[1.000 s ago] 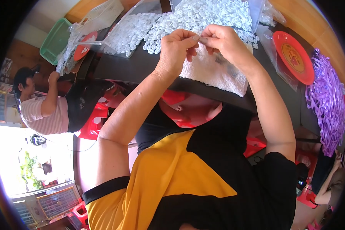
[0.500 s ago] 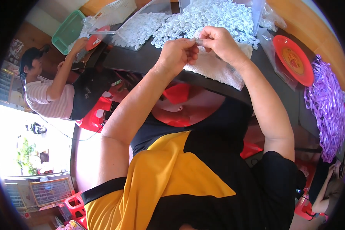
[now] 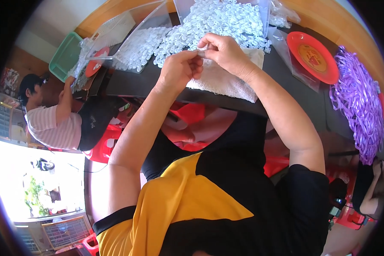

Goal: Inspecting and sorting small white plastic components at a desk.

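Head view, with the white towel point(image 3: 226, 79) as landmark: left hand point(image 3: 180, 70) and right hand point(image 3: 222, 52) raised together just above the towel's far edge, fingertips meeting; both pinched shut on one small white plastic piece point(image 3: 199, 51), too small and too covered by fingers to tell its shape; piece held in the air, apart from the towel, between the two thumbs.

Beyond the towel, a heap of small white pieces point(image 3: 217, 19) spread over the dark worktop point(image 3: 286, 85), some inside a clear tray point(image 3: 134, 25); right of the towel, a red plate point(image 3: 313, 57) under clear film, and further right a tangle of purple ribbon point(image 3: 358, 106); left of the towel, a green basket point(image 3: 64, 55) and another person point(image 3: 55, 123) in a striped shirt bent over the worktop's end.

Judged risks: so slight a piece, pinched only at the tips, likely to slip or spring free if squeezed unevenly; falling short of the towel, likely to drop past the worktop's near edge into the lap or onto the floor; falling long, lost among the heap and hard to tell from the rest; a wide elbow swing to the right liable to snag the ribbon or nudge the plate; too hard a press liable to bend or crack thin plastic.
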The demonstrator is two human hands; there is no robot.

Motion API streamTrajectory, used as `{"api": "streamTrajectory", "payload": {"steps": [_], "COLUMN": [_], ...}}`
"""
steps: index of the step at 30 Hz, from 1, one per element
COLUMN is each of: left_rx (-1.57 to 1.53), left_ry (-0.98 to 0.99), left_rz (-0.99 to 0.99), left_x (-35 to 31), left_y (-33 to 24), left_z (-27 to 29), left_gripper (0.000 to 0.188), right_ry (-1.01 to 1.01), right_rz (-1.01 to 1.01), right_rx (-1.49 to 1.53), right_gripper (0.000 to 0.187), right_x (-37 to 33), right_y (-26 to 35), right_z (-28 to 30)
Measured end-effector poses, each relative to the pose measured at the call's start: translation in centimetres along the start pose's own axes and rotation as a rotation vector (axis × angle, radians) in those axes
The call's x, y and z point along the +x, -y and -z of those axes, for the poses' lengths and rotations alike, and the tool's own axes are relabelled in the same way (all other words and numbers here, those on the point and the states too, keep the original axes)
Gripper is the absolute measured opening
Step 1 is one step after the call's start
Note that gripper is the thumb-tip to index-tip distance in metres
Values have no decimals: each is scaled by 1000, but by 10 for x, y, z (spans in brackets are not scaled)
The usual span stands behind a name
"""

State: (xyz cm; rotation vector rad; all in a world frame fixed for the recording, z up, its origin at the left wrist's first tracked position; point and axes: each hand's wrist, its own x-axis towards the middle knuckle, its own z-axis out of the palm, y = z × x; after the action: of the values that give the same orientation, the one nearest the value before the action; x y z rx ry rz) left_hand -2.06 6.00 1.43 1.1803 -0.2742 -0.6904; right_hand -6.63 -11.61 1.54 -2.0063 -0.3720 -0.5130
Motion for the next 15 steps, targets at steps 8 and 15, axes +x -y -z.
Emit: {"api": "streamTrajectory", "payload": {"steps": [8, 15], "left_rx": [-44, 111], "left_ry": [43, 50], "left_rz": [13, -111], "left_x": [14, 39], "left_y": [1, -11], "left_z": [5, 1], "left_gripper": [21, 20], "right_ry": [9, -210], "right_rz": [-40, -85], "right_rx": [31, -108], "right_gripper": [16, 15], "right_x": [1, 16], "right_y": [-14, -36], "right_z": [-4, 51]}}
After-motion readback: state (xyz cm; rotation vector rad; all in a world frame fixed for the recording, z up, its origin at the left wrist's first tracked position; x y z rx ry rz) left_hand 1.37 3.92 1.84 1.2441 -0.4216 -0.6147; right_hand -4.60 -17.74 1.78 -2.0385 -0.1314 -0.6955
